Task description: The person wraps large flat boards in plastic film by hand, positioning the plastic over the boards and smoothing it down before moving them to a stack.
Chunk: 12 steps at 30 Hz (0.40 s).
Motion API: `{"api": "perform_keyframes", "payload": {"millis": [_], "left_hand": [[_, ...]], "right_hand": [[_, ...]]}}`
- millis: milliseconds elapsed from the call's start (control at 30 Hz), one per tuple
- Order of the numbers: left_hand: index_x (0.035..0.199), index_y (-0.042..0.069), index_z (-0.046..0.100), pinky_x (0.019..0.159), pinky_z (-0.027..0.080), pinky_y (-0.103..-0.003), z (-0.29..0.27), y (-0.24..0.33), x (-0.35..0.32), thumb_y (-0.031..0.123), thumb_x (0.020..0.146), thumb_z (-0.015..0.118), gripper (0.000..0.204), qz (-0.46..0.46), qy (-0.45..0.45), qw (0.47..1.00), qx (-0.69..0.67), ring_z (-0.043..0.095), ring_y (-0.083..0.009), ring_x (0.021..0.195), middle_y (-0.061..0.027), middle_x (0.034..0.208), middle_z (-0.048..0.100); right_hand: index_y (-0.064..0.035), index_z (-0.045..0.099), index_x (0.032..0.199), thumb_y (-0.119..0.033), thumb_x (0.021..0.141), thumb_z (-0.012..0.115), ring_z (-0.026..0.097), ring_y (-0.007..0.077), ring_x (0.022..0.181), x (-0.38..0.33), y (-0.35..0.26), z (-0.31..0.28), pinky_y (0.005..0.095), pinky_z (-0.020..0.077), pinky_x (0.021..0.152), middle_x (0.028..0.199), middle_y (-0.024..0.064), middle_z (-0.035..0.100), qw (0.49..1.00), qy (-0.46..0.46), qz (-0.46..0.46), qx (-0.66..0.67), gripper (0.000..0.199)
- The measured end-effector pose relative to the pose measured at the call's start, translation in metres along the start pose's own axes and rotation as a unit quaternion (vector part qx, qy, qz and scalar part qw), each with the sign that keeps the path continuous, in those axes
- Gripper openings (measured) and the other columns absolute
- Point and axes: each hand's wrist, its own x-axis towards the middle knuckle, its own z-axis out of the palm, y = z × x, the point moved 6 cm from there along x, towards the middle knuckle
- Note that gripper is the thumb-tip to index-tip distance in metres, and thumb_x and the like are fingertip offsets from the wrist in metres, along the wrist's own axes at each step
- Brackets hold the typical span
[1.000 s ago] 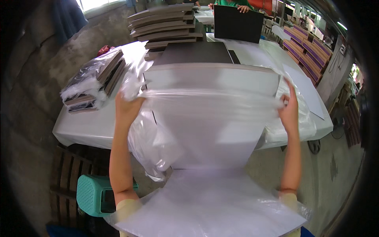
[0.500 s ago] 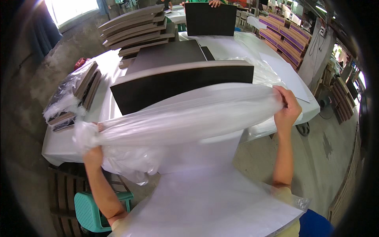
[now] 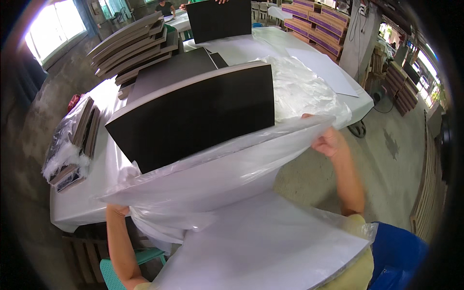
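Note:
A wide piece of clear plastic film [image 3: 232,162] is stretched between my two hands. My left hand [image 3: 117,210] grips its left end low down, with the fingers partly covered by the film. My right hand [image 3: 326,141] is closed on the other end, higher up. Just beyond the film a black panel [image 3: 203,113] with a pale edge stands tilted on its long side. Its lower edge is partly behind the film, and neither hand touches it. Whether the film is a bag or a single layer I cannot tell. A white sheet [image 3: 270,246] covers my lap.
The white-covered table [image 3: 72,208] bears a flat dark panel [image 3: 169,72], stacked boards [image 3: 130,46], plastic-wrapped boards [image 3: 79,140] and crumpled film [image 3: 309,89]. Across it, another person's hand holds a black panel [image 3: 220,21]. A green stool [image 3: 111,275] stands lower left; cartons [image 3: 319,29] stand behind.
The bunched film has been spread and lowered, showing more of the standing black panel. My left hand has moved down and my right hand down and slightly left. The view has shifted right.

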Motion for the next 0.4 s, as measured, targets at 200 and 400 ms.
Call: {"api": "perform_keyframes", "payload": {"millis": [200, 400], "left_hand": [[0.091, 0.007, 0.053, 0.047, 0.041, -0.027, -0.061, -0.159, -0.014, 0.024, 0.07, 0.065, 0.03, -0.145, 0.092, 0.984, -0.049, 0.051, -0.0145, 0.066, -0.0034, 0.078, 0.053], [0.091, 0.009, 0.047, 0.045, 0.037, -0.027, -0.107, -0.277, -0.063, 0.009, 0.068, 0.055, 0.024, -0.135, 0.232, 0.951, -0.152, 0.044, -0.0149, 0.056, -0.0023, 0.071, 0.048]], "right_hand": [[-0.0071, 0.046, 0.109, -0.01, 0.076, 0.056, 0.053, 0.0145, 0.088, -0.019, 0.134, -0.077, 0.0374, 0.0389, 0.079, 0.1, 0.0031, 0.055, 0.985, 0.086, 0.15, 0.029, 0.036], [-0.0134, 0.048, 0.105, -0.014, 0.075, 0.057, 0.05, 0.0153, 0.082, -0.054, 0.265, -0.152, 0.0361, 0.0372, 0.078, 0.095, 0.0005, 0.056, 0.949, 0.146, 0.278, 0.004, 0.032]]}}
